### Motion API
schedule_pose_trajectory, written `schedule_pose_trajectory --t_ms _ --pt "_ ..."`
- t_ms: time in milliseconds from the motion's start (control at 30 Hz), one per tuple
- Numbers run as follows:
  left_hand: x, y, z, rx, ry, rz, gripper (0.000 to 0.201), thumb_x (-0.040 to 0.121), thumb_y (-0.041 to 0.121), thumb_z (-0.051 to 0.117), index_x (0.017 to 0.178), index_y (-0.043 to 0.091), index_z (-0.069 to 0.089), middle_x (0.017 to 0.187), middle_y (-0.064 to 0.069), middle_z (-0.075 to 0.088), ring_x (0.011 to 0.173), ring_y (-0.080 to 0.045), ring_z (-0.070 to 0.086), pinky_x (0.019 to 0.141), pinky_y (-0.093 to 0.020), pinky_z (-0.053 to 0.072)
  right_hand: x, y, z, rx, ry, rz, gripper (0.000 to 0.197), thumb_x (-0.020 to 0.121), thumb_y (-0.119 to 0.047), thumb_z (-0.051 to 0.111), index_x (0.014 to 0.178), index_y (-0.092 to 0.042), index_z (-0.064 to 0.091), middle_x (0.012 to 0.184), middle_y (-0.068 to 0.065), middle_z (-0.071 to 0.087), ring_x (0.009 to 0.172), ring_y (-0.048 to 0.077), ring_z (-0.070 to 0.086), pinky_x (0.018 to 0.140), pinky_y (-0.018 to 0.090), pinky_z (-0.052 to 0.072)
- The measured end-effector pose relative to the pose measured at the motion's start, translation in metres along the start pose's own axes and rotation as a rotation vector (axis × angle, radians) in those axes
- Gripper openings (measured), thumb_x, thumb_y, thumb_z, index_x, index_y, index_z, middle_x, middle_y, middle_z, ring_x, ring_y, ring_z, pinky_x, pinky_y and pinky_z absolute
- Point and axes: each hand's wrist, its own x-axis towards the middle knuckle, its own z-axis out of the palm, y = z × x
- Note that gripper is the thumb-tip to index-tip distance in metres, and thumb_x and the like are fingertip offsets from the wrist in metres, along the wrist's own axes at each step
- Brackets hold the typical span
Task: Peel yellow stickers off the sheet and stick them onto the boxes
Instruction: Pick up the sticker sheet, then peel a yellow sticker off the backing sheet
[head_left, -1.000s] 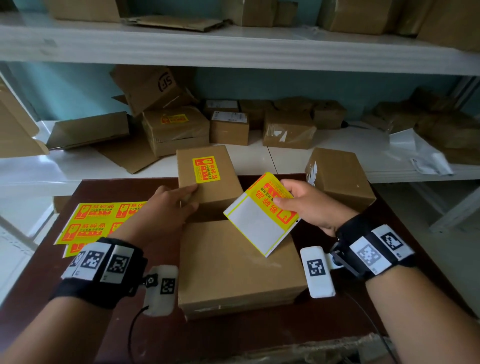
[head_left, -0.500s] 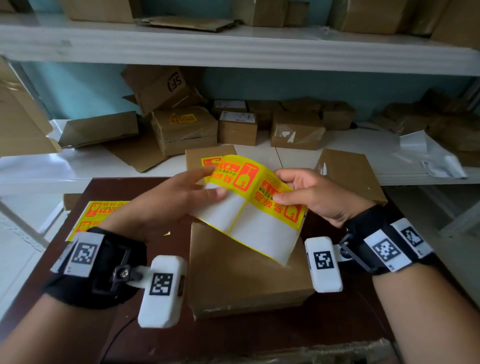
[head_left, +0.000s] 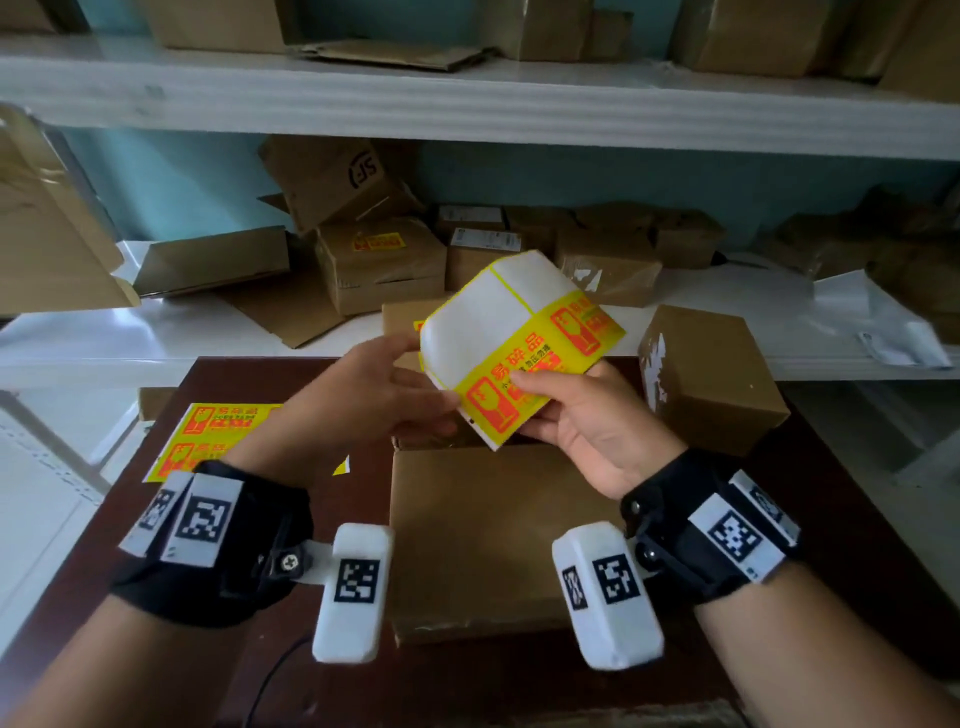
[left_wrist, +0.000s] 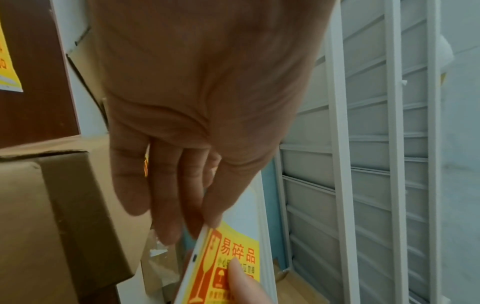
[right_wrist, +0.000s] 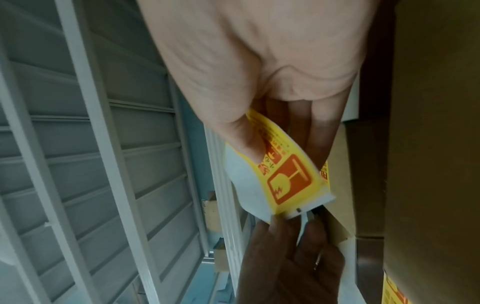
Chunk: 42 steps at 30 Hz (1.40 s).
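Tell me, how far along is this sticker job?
Partly done. One brown cardboard box on the white shelf already wears a yellow sticker. In hand: the right hand pinches the half-used yellow sticker sheet, while the left hand works at its corner. Left: the big flat cardboard box below and the cube-shaped box show no sticker.

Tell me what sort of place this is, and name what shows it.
Probably a parcel packing or storage room. White metal shelves hold many brown cardboard boxes, one marked SF. On the dark brown table, both hands hold a partly used sheet of yellow fragile-goods stickers above a plain flat cardboard box.
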Motion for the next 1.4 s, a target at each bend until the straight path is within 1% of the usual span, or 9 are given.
schedule_pose_trajectory --t_ms 167,267,433,600,767,933,1067,1267,1400 --pt "0.004 0.001 -0.004 -0.079 0.219 0.074 0.041 0.089 0.001 0.068 0.126 0.014 0.059 0.089 -0.012 0.075 0.074 -0.02 0.071 0.066 -0.033 0.056 -0.003 0.002 0.006 0.062 0.007 0.049 0.018 0.093 -0.011 0.065 0.111 -0.015 0.064 0.111 0.015 0.073 0.094 0.028 0.073 0.078 0.037 0.06" --pt "0.005 0.002 -0.005 -0.132 0.193 0.054 0.029 0.092 0.008 0.065 0.121 0.016 0.065 0.085 -0.006 0.074 0.073 -0.015 0.066 0.069 -0.035 0.051 -0.003 0.002 0.007 0.065 0.046 0.039 0.023 0.093 -0.015 0.066 0.115 -0.012 0.062 0.12 0.02 0.071 0.092 0.026 0.073 0.072 0.032 0.061" --pt "0.005 0.002 -0.002 -0.17 0.145 -0.006 0.014 0.096 0.016 0.062 0.094 0.007 0.073 0.082 -0.004 0.072 0.072 -0.013 0.062 0.066 -0.029 0.048 -0.001 0.003 0.004 0.051 0.073 0.037 0.023 0.093 -0.015 0.067 0.116 -0.012 0.062 0.124 0.021 0.068 0.091 0.025 0.073 0.069 0.03 0.06" --pt "0.009 -0.003 -0.004 -0.133 0.169 0.032 0.019 0.099 0.017 0.058 0.09 0.007 0.071 0.08 -0.003 0.069 0.07 -0.011 0.062 0.065 -0.028 0.048 0.005 0.004 -0.002 -0.023 0.104 0.052 0.025 0.092 -0.022 0.07 0.114 -0.013 0.063 0.097 0.009 0.072 0.076 0.018 0.072 0.062 0.028 0.056" --pt "0.012 -0.004 -0.004 -0.111 0.297 0.107 0.026 0.102 0.019 0.053 0.086 0.008 0.07 0.066 0.004 0.066 0.063 -0.007 0.058 0.054 -0.018 0.05 0.012 -0.005 -0.013 -0.112 0.308 -0.071 0.023 0.09 -0.029 0.074 0.087 -0.02 0.052 0.066 -0.007 0.044 0.052 0.007 0.043 0.047 0.022 0.039" --pt "0.014 -0.005 0.008 -0.04 0.294 0.159 0.024 0.101 0.02 0.055 0.09 0.007 0.072 0.072 0.003 0.069 0.069 -0.006 0.06 0.057 -0.022 0.05 0.001 -0.011 -0.002 -0.519 0.17 -0.359 0.016 0.091 -0.025 0.072 0.086 -0.014 0.062 0.07 -0.009 0.059 0.06 0.002 0.053 0.057 0.02 0.043" --pt "0.013 -0.003 0.023 -0.043 0.242 0.182 0.019 0.097 0.019 0.062 0.091 0.005 0.072 0.073 0.0 0.068 0.071 -0.007 0.064 0.056 -0.021 0.051 -0.001 -0.003 0.005 -0.807 0.095 -0.445 0.007 0.088 -0.033 0.074 0.088 -0.026 0.072 0.084 -0.011 0.071 0.081 0.007 0.068 0.067 0.03 0.059" --pt "0.009 0.0 0.029 -0.098 0.177 0.128 0.02 0.096 0.021 0.063 0.095 0.004 0.073 0.083 -0.01 0.07 0.079 -0.013 0.067 0.06 -0.023 0.055 0.004 0.001 0.003 -0.817 0.096 -0.443 0.007 0.086 -0.03 0.077 0.086 -0.024 0.074 0.079 -0.009 0.071 0.078 0.009 0.069 0.065 0.032 0.059" --pt "0.007 0.002 0.031 -0.095 0.146 0.113 0.018 0.091 0.022 0.068 0.098 0.006 0.075 0.092 -0.016 0.075 0.085 -0.025 0.072 0.077 -0.038 0.059 0.003 0.0 0.002 -0.85 0.084 -0.44 0.01 0.086 -0.032 0.077 0.089 -0.023 0.074 0.084 -0.009 0.071 0.081 0.008 0.069 0.071 0.032 0.062"
